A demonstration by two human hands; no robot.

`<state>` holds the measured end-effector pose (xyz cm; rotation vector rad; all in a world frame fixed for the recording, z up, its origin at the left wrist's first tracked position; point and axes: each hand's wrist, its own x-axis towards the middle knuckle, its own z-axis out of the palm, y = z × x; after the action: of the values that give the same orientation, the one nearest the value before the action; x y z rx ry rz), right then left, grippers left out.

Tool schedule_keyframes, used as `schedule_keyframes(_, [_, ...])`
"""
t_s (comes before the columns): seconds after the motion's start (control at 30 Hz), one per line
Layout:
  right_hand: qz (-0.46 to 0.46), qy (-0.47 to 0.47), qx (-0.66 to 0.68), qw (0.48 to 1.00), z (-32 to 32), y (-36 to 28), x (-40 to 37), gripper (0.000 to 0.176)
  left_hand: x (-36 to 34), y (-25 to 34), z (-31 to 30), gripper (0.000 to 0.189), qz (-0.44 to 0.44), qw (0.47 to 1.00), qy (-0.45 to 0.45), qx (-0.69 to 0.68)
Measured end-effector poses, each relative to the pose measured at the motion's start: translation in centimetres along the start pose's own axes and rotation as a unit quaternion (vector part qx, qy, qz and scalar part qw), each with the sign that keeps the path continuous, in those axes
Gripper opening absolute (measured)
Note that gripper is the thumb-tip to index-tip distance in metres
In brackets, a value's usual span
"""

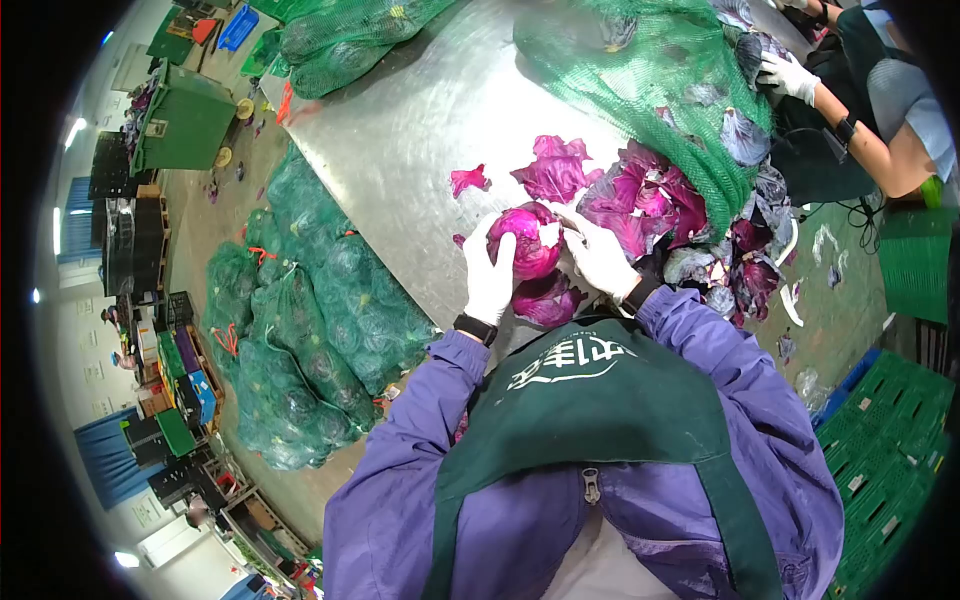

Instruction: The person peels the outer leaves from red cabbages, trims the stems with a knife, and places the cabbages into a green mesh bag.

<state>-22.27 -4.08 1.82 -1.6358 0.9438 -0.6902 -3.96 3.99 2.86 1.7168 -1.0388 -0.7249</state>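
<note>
A peeled red cabbage (525,243) is held over the near edge of the metal table between my two white-gloved hands. My left hand (489,270) wraps its left side, thumb across the front. On the right side, my right hand (598,252) has its fingers bent against the cabbage and the leaf beside it. Loose purple leaves (557,170) lie just beyond the cabbage, and a small torn leaf (469,180) is to the left. A larger leaf pile (645,200) spreads to the right, and another purple piece (547,299) sits below, near my apron.
Green net sacks of cabbages (300,320) stand on the floor at left. A green net (680,90) covers the table's right part. A co-worker's gloved hand (789,77) touches cabbages at upper right. Green crates (890,460) stand at lower right.
</note>
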Motion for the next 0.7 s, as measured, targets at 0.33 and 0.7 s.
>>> schedule_keyframes(0.33, [0.041,-0.037,-0.063,0.996,0.2,-3.1,-0.9,0.041,1.1,-2.5,0.3,0.029,-0.08,0.995,0.051,-0.022])
schedule_keyframes(0.7, [-0.052,-0.06,-0.176,0.981,1.0,-4.1,-0.1,0.062,1.0,-1.7,0.9,0.023,-0.093,0.99,0.094,-0.046])
